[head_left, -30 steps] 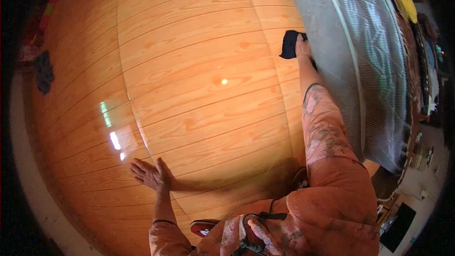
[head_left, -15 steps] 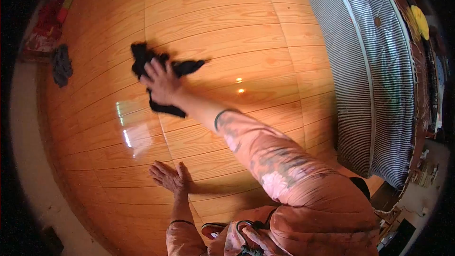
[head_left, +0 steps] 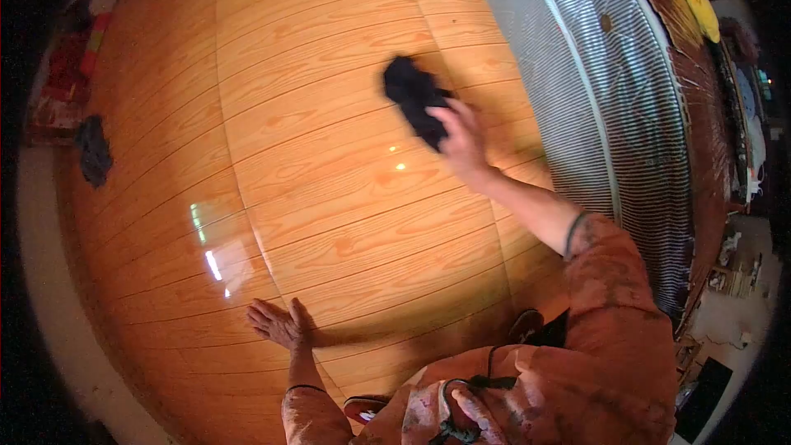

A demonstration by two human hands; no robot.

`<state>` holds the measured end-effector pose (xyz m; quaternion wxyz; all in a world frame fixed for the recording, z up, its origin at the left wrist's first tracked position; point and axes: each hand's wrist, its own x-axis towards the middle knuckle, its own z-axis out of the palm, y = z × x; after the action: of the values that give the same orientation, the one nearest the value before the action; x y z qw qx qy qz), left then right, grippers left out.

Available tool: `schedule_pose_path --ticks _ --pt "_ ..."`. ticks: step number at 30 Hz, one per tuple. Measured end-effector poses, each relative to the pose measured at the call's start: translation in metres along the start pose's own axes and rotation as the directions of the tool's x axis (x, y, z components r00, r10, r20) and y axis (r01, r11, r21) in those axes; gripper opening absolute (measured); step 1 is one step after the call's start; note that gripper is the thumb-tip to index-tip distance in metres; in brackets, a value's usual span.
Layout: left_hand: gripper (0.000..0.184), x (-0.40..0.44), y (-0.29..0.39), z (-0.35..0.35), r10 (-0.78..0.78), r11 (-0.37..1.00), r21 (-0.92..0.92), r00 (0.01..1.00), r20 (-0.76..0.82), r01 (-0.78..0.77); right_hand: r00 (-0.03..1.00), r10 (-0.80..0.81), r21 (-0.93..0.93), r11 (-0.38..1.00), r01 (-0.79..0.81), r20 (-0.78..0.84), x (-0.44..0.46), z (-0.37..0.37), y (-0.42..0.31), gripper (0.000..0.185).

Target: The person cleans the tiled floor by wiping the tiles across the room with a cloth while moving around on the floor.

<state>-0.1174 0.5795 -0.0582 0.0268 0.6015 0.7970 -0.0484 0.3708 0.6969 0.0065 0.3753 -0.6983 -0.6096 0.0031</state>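
Note:
A black cloth (head_left: pixel 412 95) lies bunched and stretched out on the wood-patterned floor (head_left: pixel 329 222). My right hand (head_left: pixel 463 144) is on the cloth's lower end, its fingers curled over the fabric and slightly smeared by motion. Farther down on the left, my left hand (head_left: pixel 280 325) rests flat on the floor with the fingers spread and holds nothing.
A bed-like piece with a striped silvery cover (head_left: pixel 593 107) runs along the right side. At the far left a dark grey cloth (head_left: pixel 94 151) lies near red items (head_left: pixel 70 74). A yellow object (head_left: pixel 700 13) sits at the upper right.
My right hand has swept the black cloth to the right, toward the striped cover, and the cloth has bunched up. My left hand stays planted on the floor. The view has shifted a little.

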Motion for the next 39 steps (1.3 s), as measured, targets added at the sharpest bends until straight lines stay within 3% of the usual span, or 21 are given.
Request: schedule_pose_path --ticks 2,3,4,7,8,11,12,17,21,23,25,27,29,31,32,35,37,39 --pt "0.109 0.000 -0.004 0.005 0.020 1.000 0.003 1.000 0.018 -0.020 0.978 0.194 -0.461 0.877 -0.136 0.081 -0.048 -0.059 0.082 0.048" --pt "0.109 -0.005 -0.003 0.005 0.024 1.000 0.006 1.000 0.006 -0.024 0.900 0.429 -0.609 0.735 -0.298 0.078 -0.072 -0.079 0.102 0.059" --pt "0.108 -0.004 0.000 0.005 0.026 1.000 0.008 0.999 -0.019 -0.026 0.825 0.542 -0.725 0.632 -0.275 0.159 -0.082 -0.086 0.098 0.068" --pt "0.107 0.000 -0.008 0.009 0.008 0.999 0.036 1.000 -0.001 -0.008 0.548 0.836 -0.714 0.376 -0.591 -0.013 -0.062 -0.067 0.068 0.074" --pt "0.107 -0.001 -0.008 0.012 0.007 0.999 0.034 1.000 -0.010 -0.006 0.513 0.856 -0.740 0.304 -0.600 -0.065 -0.054 -0.061 0.074 0.076" --pt "0.106 -0.001 -0.008 0.017 0.008 1.000 0.023 0.999 -0.033 -0.007 0.717 0.641 -0.697 0.382 -0.608 -0.274 -0.036 -0.033 0.139 0.073" --pt "0.106 0.000 -0.010 0.017 0.008 1.000 0.024 0.999 -0.040 -0.008 0.721 0.632 -0.658 0.419 -0.626 -0.284 -0.020 -0.025 0.157 0.072" --pt "0.103 0.002 -0.009 0.019 0.000 1.000 0.024 1.000 0.000 0.000 0.751 0.626 -0.518 0.580 -0.629 -0.211 0.078 0.003 0.214 0.067" --pt "0.101 -0.001 -0.008 0.011 0.030 0.999 0.044 0.999 -0.013 -0.030 0.863 0.488 -0.568 0.677 -0.468 -0.129 0.134 0.033 0.202 0.067" --pt "0.101 -0.001 -0.010 0.015 0.038 0.999 0.019 0.998 -0.041 -0.037 0.886 0.462 -0.564 0.726 -0.394 -0.025 0.163 0.066 0.166 0.067" --pt "0.104 0.000 -0.012 0.019 0.025 1.000 -0.002 0.999 -0.037 -0.026 0.970 0.228 -0.517 0.842 -0.152 0.085 0.181 0.119 0.128 0.061" --pt "0.109 -0.001 -0.015 0.020 -0.005 1.000 -0.015 1.000 0.007 0.006 0.982 0.049 -0.363 0.932 0.020 0.180 0.187 0.169 0.050 0.056" --pt "0.108 0.000 -0.012 0.016 -0.014 1.000 -0.021 1.000 0.020 0.015 0.909 -0.049 -0.242 0.956 0.163 0.414 0.182 0.212 -0.036 0.060" --pt "0.107 -0.001 -0.008 0.010 -0.023 0.999 -0.022 0.999 0.036 0.023 0.895 -0.243 -0.189 0.925 0.330 0.374 0.145 0.270 -0.112 0.068" --pt "0.107 -0.001 -0.007 0.008 -0.024 1.000 -0.019 0.999 0.043 0.025 0.822 -0.242 -0.123 0.928 0.351 0.516 0.126 0.281 -0.159 0.070" --pt "0.105 -0.001 -0.010 0.009 -0.026 0.998 -0.047 0.997 0.066 0.029 0.754 -0.484 0.209 0.874 0.439 0.445 0.049 0.309 -0.257 0.049" --pt "0.106 0.000 -0.009 0.005 -0.023 0.998 -0.053 0.995 0.095 0.028 0.740 -0.514 0.399 0.846 0.354 0.434 0.006 0.314 -0.308 0.035" --pt "0.105 0.002 -0.005 -0.004 -0.026 0.999 -0.039 0.993 0.116 0.030 0.723 -0.460 0.618 0.784 0.059 0.516 -0.025 0.313 -0.345 0.028"
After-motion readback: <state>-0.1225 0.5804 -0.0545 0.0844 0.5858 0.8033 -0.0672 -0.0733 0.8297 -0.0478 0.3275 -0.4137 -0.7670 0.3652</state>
